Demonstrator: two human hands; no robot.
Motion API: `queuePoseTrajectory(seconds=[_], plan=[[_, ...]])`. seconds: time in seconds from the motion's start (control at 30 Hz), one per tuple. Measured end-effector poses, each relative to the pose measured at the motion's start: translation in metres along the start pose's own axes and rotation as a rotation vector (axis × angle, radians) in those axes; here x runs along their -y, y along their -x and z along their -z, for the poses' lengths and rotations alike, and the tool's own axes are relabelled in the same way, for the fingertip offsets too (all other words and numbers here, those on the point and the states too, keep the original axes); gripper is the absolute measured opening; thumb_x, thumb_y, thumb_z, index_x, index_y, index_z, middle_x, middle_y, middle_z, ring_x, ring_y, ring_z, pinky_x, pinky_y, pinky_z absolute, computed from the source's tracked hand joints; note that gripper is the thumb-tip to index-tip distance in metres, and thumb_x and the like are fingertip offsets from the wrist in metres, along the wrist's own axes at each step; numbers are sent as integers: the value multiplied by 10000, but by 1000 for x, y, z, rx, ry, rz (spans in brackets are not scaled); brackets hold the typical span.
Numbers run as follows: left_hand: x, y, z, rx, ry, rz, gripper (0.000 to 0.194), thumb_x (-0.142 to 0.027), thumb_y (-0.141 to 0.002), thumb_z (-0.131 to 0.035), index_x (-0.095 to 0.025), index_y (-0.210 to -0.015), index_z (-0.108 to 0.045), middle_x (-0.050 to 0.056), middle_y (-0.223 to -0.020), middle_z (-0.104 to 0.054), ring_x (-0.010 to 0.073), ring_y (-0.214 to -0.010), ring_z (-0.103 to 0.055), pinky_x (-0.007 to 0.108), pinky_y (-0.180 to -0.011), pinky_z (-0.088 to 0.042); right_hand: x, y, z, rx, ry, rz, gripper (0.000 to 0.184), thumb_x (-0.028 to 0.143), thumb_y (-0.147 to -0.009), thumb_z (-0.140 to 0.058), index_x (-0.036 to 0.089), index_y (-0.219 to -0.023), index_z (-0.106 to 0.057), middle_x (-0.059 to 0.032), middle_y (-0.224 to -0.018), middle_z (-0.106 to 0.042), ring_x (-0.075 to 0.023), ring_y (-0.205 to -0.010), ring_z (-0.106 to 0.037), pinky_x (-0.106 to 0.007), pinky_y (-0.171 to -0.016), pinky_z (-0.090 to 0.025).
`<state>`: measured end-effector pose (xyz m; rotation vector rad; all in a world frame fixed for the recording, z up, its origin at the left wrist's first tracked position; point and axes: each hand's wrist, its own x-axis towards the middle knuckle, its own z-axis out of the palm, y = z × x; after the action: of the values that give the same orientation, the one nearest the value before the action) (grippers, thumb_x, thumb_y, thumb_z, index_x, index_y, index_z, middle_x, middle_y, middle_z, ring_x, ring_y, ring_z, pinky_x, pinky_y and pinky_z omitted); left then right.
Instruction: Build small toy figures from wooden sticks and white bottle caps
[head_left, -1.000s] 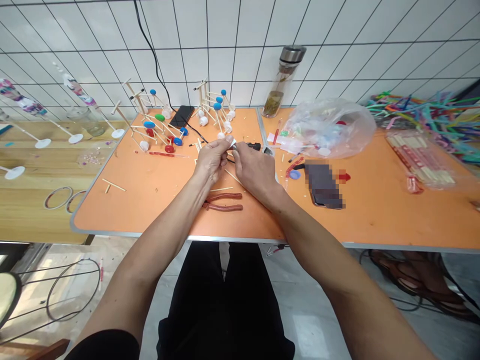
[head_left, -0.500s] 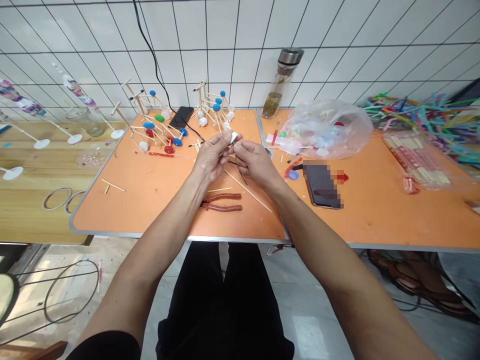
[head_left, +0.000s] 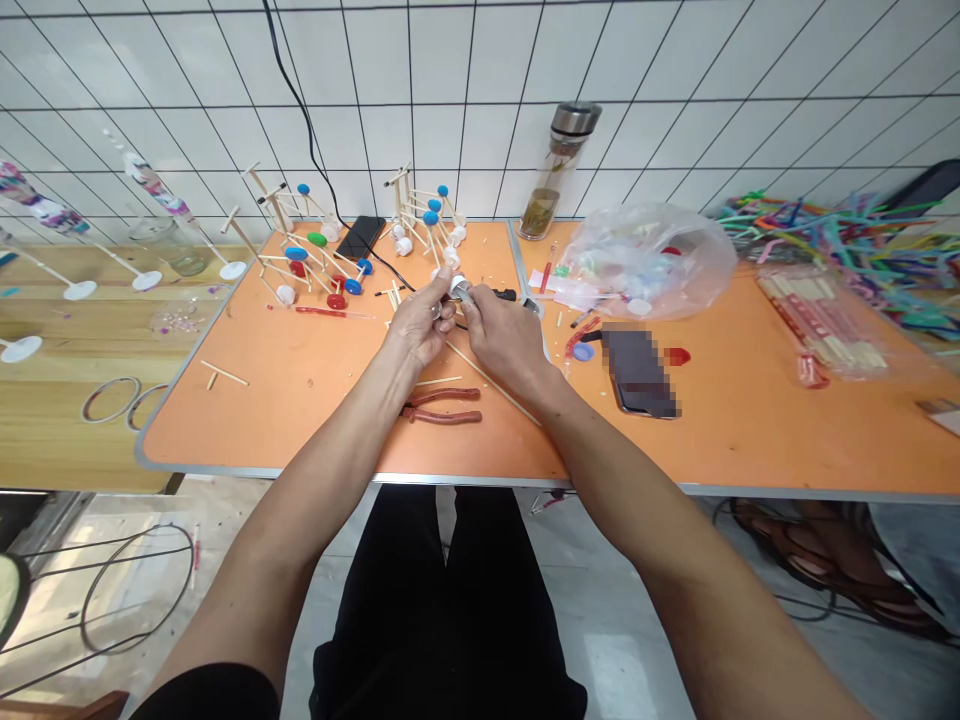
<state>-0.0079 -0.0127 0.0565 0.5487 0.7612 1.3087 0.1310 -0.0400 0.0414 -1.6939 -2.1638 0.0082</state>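
My left hand (head_left: pixel 421 318) pinches a small white cap-like piece (head_left: pixel 457 286) between thumb and fingers, above the orange table. Fingers curled, my right hand (head_left: pixel 501 330) grips a tool with a grey metal tip against that piece; a black part (head_left: pixel 505 295) shows beyond the knuckles. What kind of tool it is stays hidden by the fingers. Below the hands lie pliers (head_left: pixel 444 405) with red-brown handles and a long thin wooden stick (head_left: pixel 495 385). Stick models with blue and white caps (head_left: pixel 429 215) stand behind my hands, and another with coloured caps (head_left: pixel 315 262) is to their left.
A glass tea bottle (head_left: pixel 556 175) stands by the tiled wall. To the right are a plastic bag (head_left: pixel 652 260), a phone (head_left: pixel 637 370) and packed sticks (head_left: pixel 821 320). Another phone (head_left: pixel 361 238) lies at the back. The table's metal edge (head_left: pixel 450 480) runs in front of me.
My right hand has changed its hold and now brings a metal-tipped tool to the white piece. The white piece has turned in my left fingers. The view has shifted slightly.
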Motion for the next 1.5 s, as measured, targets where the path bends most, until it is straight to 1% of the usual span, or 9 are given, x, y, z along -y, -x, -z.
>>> queuePoseTrajectory(seconds=[0.2,0.33,0.5,0.57,0.83,0.97,1.13,1.3,1.5], plan=[[2,-1,3,-1,-10,0,229,-118,-874,-935,-124,-778,-727,-34,-700,-693,-11,-460,-396,124,-398,-267,2,3,-5,-37,-56,5,437,356,-1175,-353,162,-1395,-676,-188,-1146,-822,-322,-978,-731,-339,-718,-346],[1,-3,7,15,-45,-19,89,-80,-940,-838,-125,-872,-802,39,-844,-820,-3,-472,-421,124,-405,-291,-3,-5,-1,-23,-636,-20,238,348,-1106,-519,213,-970,-660,-70,-851,-688,-203,-739,-585,-285,-629,-343],[-2,0,8,121,-84,-53,83,-131,-895,-897,-160,-934,-829,78,-1019,-877,27,-540,-559,151,-429,-325,-23,-15,23,712,-1573,-186,225,445,-1092,-578,245,-989,-586,131,-602,-254,-99,-466,-63,-210,-409,-111],[-3,1,7,141,-98,-73,96,-161,-888,-913,-171,-944,-835,81,-1050,-879,41,-579,-606,158,-440,-333,-27,-17,27,774,-1643,-186,229,456,-1089,-583,242,-1008,-584,143,-599,-237,-94,-470,-14,-210,-402,-84],[2,-4,8,13,-144,-111,106,-87,-854,-910,-130,-815,-822,-22,-688,-699,-2,-455,-370,140,-416,-273,1,3,-4,-100,-380,4,191,297,-1095,-513,199,-1113,-675,-126,-982,-748,-262,-842,-636,-335,-714,-376],[2,-2,7,36,-124,-124,89,-107,-882,-898,-137,-842,-824,-5,-711,-736,4,-465,-403,140,-429,-291,0,-1,4,4,-658,-62,197,341,-1104,-512,218,-1076,-663,-95,-910,-704,-249,-801,-616,-316,-681,-395],[-2,3,3,130,-71,-120,100,-179,-896,-919,-182,-901,-819,90,-1060,-880,36,-570,-566,157,-456,-345,-12,-11,22,506,-1387,-117,248,432,-1089,-460,249,-997,-601,105,-624,-293,-122,-470,-127,-239,-423,-200],[-4,3,2,68,-67,-77,117,-123,-875,-920,-196,-935,-851,42,-977,-854,30,-560,-552,164,-440,-328,-7,-8,9,268,-1501,-96,406,620,-948,-769,241,-948,-624,123,-595,-309,-89,-484,-165,-215,-437,-147],[-4,0,2,27,-51,-56,100,-113,-878,-915,-162,-869,-829,-35,-734,-694,-3,-478,-425,151,-413,-287,-4,-8,-1,-81,-918,32,387,507,-1095,-595,253,-809,-538,-6,-756,-566,-185,-718,-515,-294,-653,-362]])
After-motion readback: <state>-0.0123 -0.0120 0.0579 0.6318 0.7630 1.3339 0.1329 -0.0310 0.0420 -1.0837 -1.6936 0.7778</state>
